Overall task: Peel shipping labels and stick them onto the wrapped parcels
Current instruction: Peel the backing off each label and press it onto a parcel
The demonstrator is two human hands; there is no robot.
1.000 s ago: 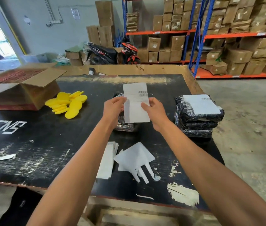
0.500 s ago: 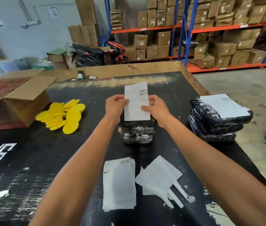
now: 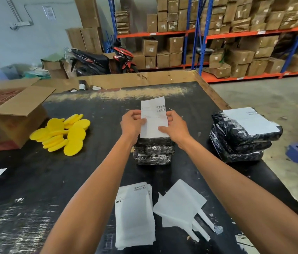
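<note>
1. While both hands worked above the black table (image 3: 34, 173), the left hand (image 3: 132, 123) pinched the left edge of a shipping label (image 3: 153, 119) and the right hand (image 3: 175, 128) pinched its right edge and lower corner; both grips were closed on the paper
2. The label was held upright, its long axis running away from the person, barcode at the far end
3. Directly beneath and just behind the label's lower edge lay a small stack of wrapped parcels (image 3: 152, 152); the label's bottom edge appeared to meet or nearly meet the top parcel, though contact could not be confirmed
4. Judgement: the coming move turned on lowering the label flat onto that top parcel, which lay straight below the grip and equally near both hands
5. Whether the backing was fully off could not be told
6. A pile of unused labels (image 3: 134, 215) and discarded backing sheets (image 3: 179, 206) lay near the person's edge of the table
7. A finished stack of labelled parcels (image 3: 243, 134) stood well apart to the right, yellow discs (image 3: 62, 134) and an open carton (image 3: 14, 114) to the left
</note>
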